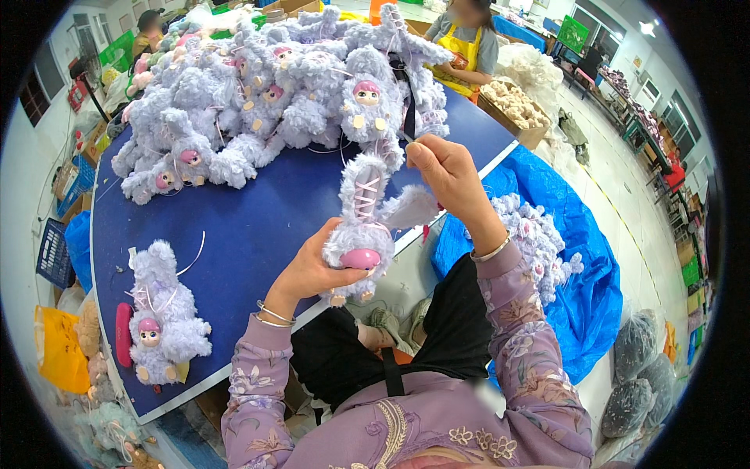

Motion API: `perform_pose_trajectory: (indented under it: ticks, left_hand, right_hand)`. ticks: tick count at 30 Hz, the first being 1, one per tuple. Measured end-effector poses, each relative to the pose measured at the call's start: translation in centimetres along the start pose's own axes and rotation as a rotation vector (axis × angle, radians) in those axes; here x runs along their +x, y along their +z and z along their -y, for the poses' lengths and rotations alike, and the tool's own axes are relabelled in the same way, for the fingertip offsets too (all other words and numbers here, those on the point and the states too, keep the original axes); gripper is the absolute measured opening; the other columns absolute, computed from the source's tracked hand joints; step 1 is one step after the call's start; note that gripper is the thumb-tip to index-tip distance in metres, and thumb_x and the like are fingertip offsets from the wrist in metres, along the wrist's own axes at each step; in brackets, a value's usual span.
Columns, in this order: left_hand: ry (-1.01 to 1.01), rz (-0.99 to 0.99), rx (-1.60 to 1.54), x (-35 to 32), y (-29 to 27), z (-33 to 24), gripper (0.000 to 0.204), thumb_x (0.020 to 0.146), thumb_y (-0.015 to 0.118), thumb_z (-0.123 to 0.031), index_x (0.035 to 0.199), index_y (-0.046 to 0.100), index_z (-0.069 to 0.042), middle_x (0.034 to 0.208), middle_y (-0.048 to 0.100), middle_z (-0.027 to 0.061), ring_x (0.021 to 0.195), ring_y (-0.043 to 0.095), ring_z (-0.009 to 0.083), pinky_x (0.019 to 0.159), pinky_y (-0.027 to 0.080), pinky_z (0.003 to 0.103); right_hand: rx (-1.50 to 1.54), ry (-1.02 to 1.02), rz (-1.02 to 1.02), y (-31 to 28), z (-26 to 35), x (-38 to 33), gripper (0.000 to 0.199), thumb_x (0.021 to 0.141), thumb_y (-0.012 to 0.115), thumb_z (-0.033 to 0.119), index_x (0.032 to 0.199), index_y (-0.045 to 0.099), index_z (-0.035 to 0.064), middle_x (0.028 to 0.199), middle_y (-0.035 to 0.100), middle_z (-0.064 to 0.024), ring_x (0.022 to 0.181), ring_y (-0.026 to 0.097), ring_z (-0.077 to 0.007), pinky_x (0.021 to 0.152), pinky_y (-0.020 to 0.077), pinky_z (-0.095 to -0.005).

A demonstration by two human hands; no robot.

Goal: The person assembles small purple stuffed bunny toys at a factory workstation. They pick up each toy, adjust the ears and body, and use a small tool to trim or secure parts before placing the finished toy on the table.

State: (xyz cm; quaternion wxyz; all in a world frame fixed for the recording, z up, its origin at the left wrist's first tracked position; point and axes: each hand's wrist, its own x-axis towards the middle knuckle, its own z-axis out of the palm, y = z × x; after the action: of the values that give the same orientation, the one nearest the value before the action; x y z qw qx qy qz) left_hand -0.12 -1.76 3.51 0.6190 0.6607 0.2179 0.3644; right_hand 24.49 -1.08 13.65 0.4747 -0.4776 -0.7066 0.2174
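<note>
My left hand (306,272) is wrapped round the body of a lavender plush doll (358,237) with long ears and a glossy pink part on its head. Criss-cross pink lacing runs up one raised ear; the other ear sticks out to the right. Above and to the right of the doll, my right hand (447,173) is closed in a pinch at the thumb and forefinger. Something thin shows at those fingertips, too small to name. Both hands are over the near edge of the blue table (234,258).
A big heap of similar plush dolls (305,86) covers the table's far side. Another doll (160,313) lies at the left beside a red-pink case (123,334). At the right, a blue tarp (582,313) holds more dolls (531,234). A person in a yellow apron (461,51) is beyond the table.
</note>
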Motion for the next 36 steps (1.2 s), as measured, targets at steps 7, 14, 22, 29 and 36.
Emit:
perform_pose_trajectory:
  ticks: [7,14,22,29,36]
  left_hand:
    - [-0.065,-0.042,-0.041,-0.5,0.2,0.4,0.072,0.068,0.084,-0.008,0.129,0.046,-0.001,0.112,0.058,0.0067,0.102,0.055,0.0127,0.088,0.049,0.029]
    - [0.037,-0.175,-0.039,-0.1,-0.4,0.1,0.064,0.072,0.08,-0.01,0.126,0.048,-0.001,0.112,0.061,0.0079,0.102,0.057,0.0129,0.088,0.048,0.029]
    - [0.041,-0.341,0.016,0.5,-0.9,-0.1,0.05,0.076,0.077,-0.012,0.119,0.055,0.001,0.107,0.063,0.0076,0.095,0.06,0.0127,0.085,0.05,0.028]
    - [0.069,-0.289,-0.086,0.4,-2.0,1.7,0.055,0.087,0.069,-0.029,0.128,0.046,0.001,0.113,0.059,0.0079,0.101,0.057,0.013,0.088,0.047,0.027]
    - [0.143,-0.26,-0.195,0.5,-1.0,2.0,0.055,0.092,0.062,-0.034,0.131,0.044,0.0,0.117,0.056,0.007,0.106,0.053,0.0122,0.09,0.045,0.027]
  right_hand:
    - [-0.314,-0.149,-0.229,1.0,-3.2,2.5,0.025,0.088,0.065,0.023,0.091,0.062,-0.002,0.064,0.056,-0.006,0.059,0.05,-0.0143,0.058,0.0431,-0.0307]
    - [0.333,0.195,-0.336,-1.5,-2.1,1.3,0.029,0.097,0.051,0.029,0.104,0.066,0.0056,0.066,0.046,0.0059,0.052,0.037,-0.0011,0.044,0.0263,-0.0179]
    - [0.311,0.312,0.165,8.3,-1.4,-5.6,0.052,0.074,0.079,0.021,0.114,0.058,-0.0048,0.1,0.064,-0.0066,0.085,0.057,-0.0095,0.075,0.0483,-0.0244]
    - [0.453,0.317,0.16,10.3,-1.7,-4.7,0.06,0.072,0.081,0.026,0.117,0.056,-0.0042,0.107,0.064,-0.0094,0.094,0.059,-0.0127,0.083,0.0478,-0.0274]
    - [0.599,0.273,0.112,10.1,-1.5,-4.2,0.053,0.075,0.077,0.019,0.117,0.056,-0.0029,0.109,0.062,-0.0071,0.097,0.058,-0.0125,0.087,0.0467,-0.0285]
